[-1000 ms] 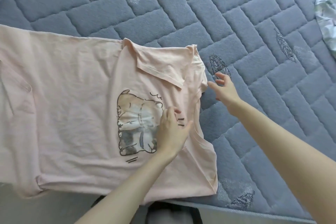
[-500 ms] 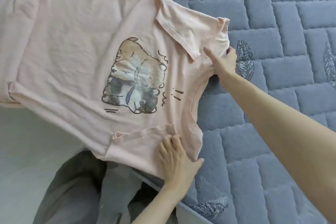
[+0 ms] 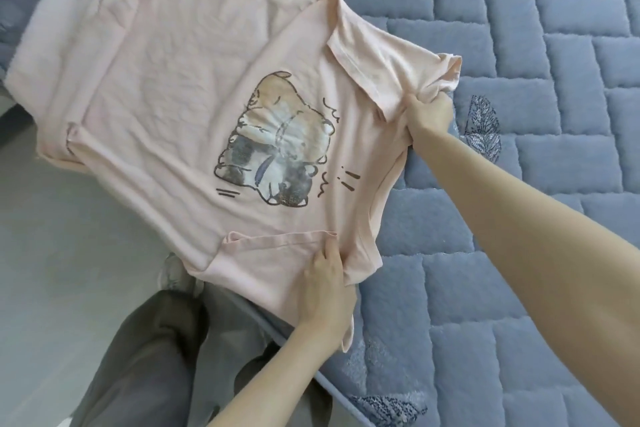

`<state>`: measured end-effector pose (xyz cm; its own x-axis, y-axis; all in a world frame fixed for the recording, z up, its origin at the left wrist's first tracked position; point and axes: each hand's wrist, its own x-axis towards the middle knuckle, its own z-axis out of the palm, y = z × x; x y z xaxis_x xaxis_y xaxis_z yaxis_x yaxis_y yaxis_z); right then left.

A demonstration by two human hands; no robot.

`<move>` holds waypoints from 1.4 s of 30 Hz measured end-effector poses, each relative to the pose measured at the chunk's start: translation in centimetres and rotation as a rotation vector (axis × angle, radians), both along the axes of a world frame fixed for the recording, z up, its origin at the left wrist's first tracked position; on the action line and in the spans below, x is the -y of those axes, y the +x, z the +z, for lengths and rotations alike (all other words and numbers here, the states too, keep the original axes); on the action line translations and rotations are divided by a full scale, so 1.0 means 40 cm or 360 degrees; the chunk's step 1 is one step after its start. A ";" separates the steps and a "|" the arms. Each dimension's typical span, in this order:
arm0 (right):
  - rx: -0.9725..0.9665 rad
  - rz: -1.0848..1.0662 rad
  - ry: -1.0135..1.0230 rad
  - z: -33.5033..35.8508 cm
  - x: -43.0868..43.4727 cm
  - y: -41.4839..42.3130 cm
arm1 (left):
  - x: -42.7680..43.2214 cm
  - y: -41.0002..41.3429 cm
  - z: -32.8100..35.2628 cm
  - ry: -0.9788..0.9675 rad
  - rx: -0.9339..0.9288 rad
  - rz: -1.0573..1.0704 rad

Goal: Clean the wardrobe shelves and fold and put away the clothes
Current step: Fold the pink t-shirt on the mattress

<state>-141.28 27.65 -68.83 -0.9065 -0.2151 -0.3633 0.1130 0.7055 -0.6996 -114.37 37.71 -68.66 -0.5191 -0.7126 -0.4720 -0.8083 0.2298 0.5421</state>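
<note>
quilted grey-blue mattress [image 3: 519, 28]: bears the shirt | pink T-shirt [image 3: 194, 80]: spread front-up, cartoon cat print [image 3: 277, 146], both sleeves folded inward, near side overhanging the mattress edge above grey trousers [image 3: 149, 357] | right hand [image 3: 429, 114]: grasps far shoulder | left hand [image 3: 329, 291]: pinches near shoulder | fingertips buried in cloth

No legible txt, brand or nos.; pink tee [image 3: 180, 80] shows just a cartoon [image 3: 277, 146] w/ squiggles.
</note>
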 end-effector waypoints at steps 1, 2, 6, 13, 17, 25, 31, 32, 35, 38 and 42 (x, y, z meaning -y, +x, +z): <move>-0.0034 -0.0018 0.0019 0.005 -0.013 -0.001 | 0.000 0.001 0.003 0.0222 -0.0080 0.0168; -0.0051 -0.0038 0.0017 0.011 -0.030 -0.003 | -0.002 0.002 0.004 0.0397 -0.0199 0.0355; -0.0133 0.0066 -0.0042 0.052 -0.110 -0.001 | 0.001 0.005 0.042 0.0741 -0.0419 0.0627; -0.0222 0.0026 0.0038 0.150 -0.280 -0.018 | -0.072 0.003 0.130 0.0909 -0.0147 0.0093; -0.0210 -0.0082 0.0262 0.205 -0.394 -0.032 | -0.154 -0.028 0.182 0.1216 -0.0146 -0.0049; -0.0262 0.0170 0.0170 0.274 -0.354 0.015 | 0.003 -0.018 0.223 0.1108 -0.0101 -0.0075; -0.0174 0.0057 -0.0027 0.266 -0.159 0.050 | 0.248 0.070 0.222 0.0994 -0.0046 -0.0092; -0.0162 0.0072 -0.0049 0.261 -0.116 0.057 | 0.293 0.088 0.220 0.0988 -0.0027 -0.0078; -0.0114 0.0064 -0.0112 0.239 0.020 0.082 | 0.418 0.140 0.201 0.0930 0.0027 0.0000; -0.0058 0.0028 -0.0163 0.209 0.140 0.113 | 0.527 0.182 0.156 0.0859 0.0047 0.0123; 0.0192 0.0071 -0.0260 0.154 0.240 0.152 | 0.620 0.219 0.113 0.0902 0.0024 0.0154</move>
